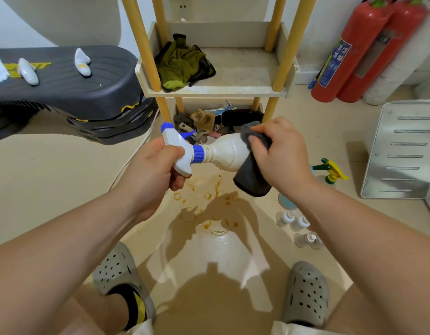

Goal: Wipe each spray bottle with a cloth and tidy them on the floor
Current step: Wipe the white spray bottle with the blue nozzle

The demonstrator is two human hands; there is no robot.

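A white spray bottle [225,153] with a blue-and-white trigger head lies sideways in the air above the floor. My left hand [158,165] grips its trigger head. My right hand [279,153] holds a dark grey cloth [252,175] wrapped against the bottle's body, with part of the cloth hanging below. To the right on the floor stands a bottle with a green-and-yellow trigger head [330,171], and several small clear bottles [298,226] stand beside my right forearm, partly hidden by it.
A wooden-legged shelf unit [235,90] stands ahead, holding a green rag [182,62] and clutter below. Black mats [71,93] are stacked at left. Red fire extinguishers [354,52] and a metal panel [402,151] are at right. Orange stains [209,194] mark the floor. My grey clogs [306,293] are below.
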